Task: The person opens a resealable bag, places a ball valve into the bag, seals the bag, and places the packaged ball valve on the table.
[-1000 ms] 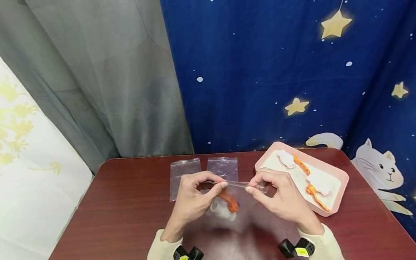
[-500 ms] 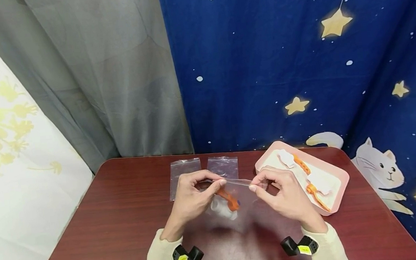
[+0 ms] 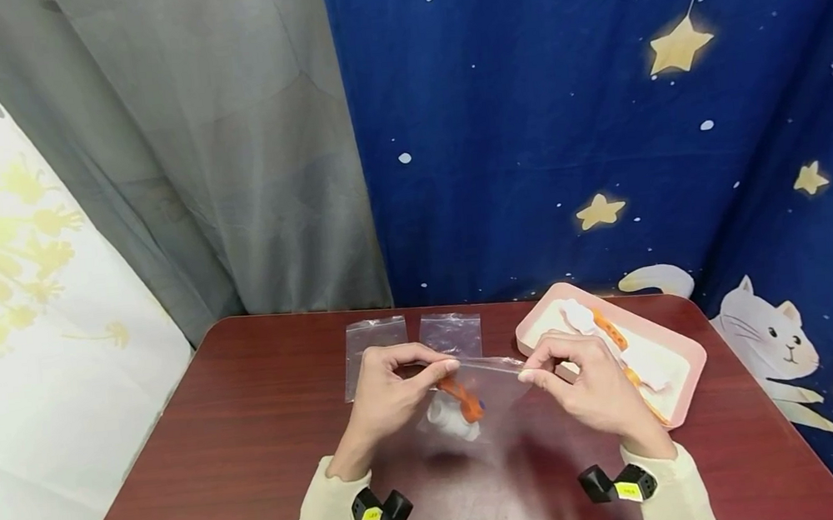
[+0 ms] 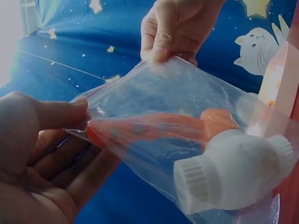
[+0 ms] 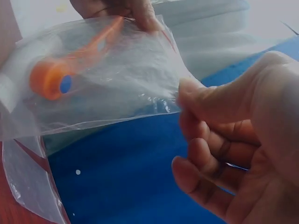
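Transparent plastic bag (image 5: 135, 79), left of the pink tray (image 3: 644, 320), holds an orange-handled white fitting (image 4: 236, 170); the left hand (image 3: 392, 395) pinches its top corner farther from the tray, the right hand (image 3: 588, 377) the nearer corner.

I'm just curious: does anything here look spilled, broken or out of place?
Nothing stands out. The left hand and right hand pinch a clear zip bag with a white valve and its orange handle inside; I see no spill or tear. The pink tray sits slanted to the table's far edge, which seems harmless.
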